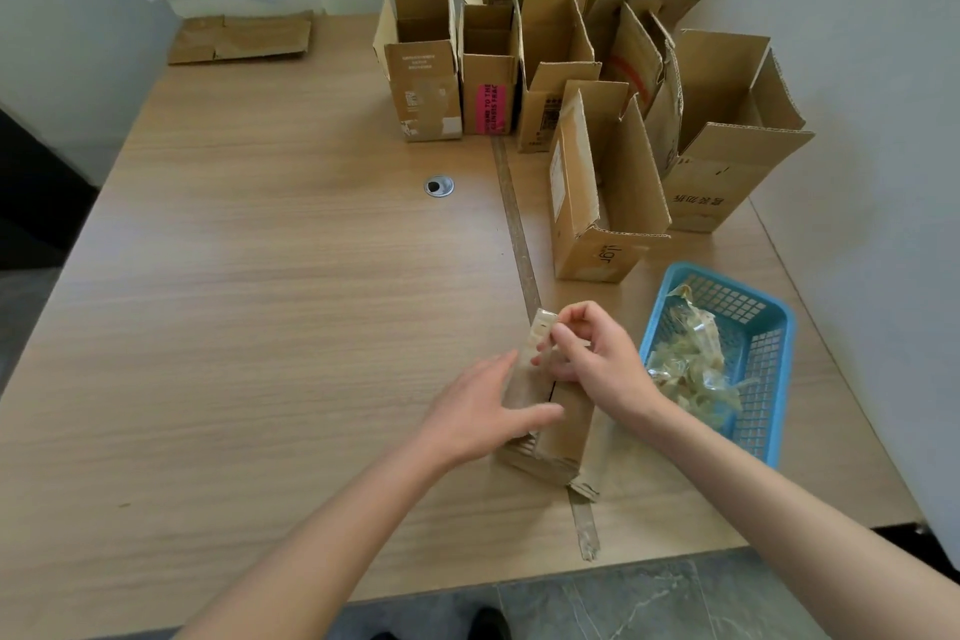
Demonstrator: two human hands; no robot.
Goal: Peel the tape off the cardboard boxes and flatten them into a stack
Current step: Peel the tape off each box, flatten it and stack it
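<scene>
A small cardboard box (563, 424) lies on its side near the table's front edge, its far end covered with pale tape (540, 327). My left hand (485, 413) rests on the box's left side with its fingers straight. My right hand (592, 353) pinches the tape at the box's far end, fingers curled. Several open, upright cardboard boxes (602, 192) stand at the back right. A flattened cardboard stack (241, 39) lies at the far left by the wall.
A blue plastic basket (763, 353) holding crumpled peeled tape sits just right of my hands. A strip of brown tape (514, 229) runs along the table seam. A round cable hole (439, 186) is mid-table. Walls close the back and right.
</scene>
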